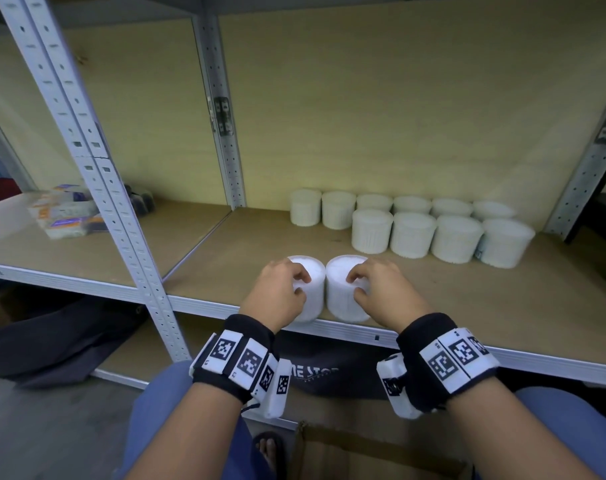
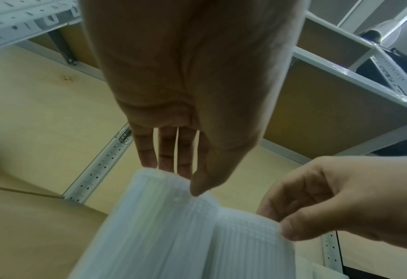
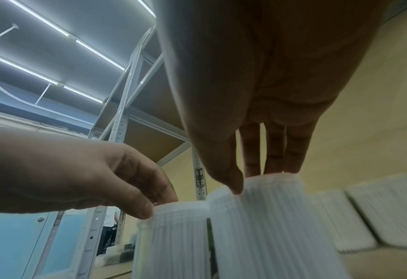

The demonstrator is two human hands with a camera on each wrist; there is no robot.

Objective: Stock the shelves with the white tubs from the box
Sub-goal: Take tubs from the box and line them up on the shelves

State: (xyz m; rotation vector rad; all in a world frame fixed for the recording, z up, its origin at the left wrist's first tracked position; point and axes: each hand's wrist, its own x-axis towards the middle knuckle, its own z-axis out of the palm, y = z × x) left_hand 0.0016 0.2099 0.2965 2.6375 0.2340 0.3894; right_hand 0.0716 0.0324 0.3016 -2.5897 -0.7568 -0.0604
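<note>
Two white ribbed tubs stand side by side, touching, at the front edge of the wooden shelf (image 1: 467, 299). My left hand (image 1: 301, 285) grips the left tub (image 1: 313, 299) from above, thumb and fingers curled over its lid. In the same way my right hand (image 1: 356, 285) grips the right tub (image 1: 339, 299). The left wrist view shows the left hand (image 2: 181, 179) pinching the left tub's (image 2: 164, 217) rim. In the right wrist view the right hand (image 3: 255, 179) pinches the right tub's (image 3: 269, 217) rim. Several more white tubs (image 1: 412, 223) stand in two rows at the shelf's back right.
A cardboard box (image 1: 363, 455) sits on the floor between my knees. White perforated uprights (image 1: 121, 220) frame the bay on the left. Packets (image 1: 66, 213) lie on the neighbouring shelf. Dark bags (image 1: 52, 341) lie on the lower shelf.
</note>
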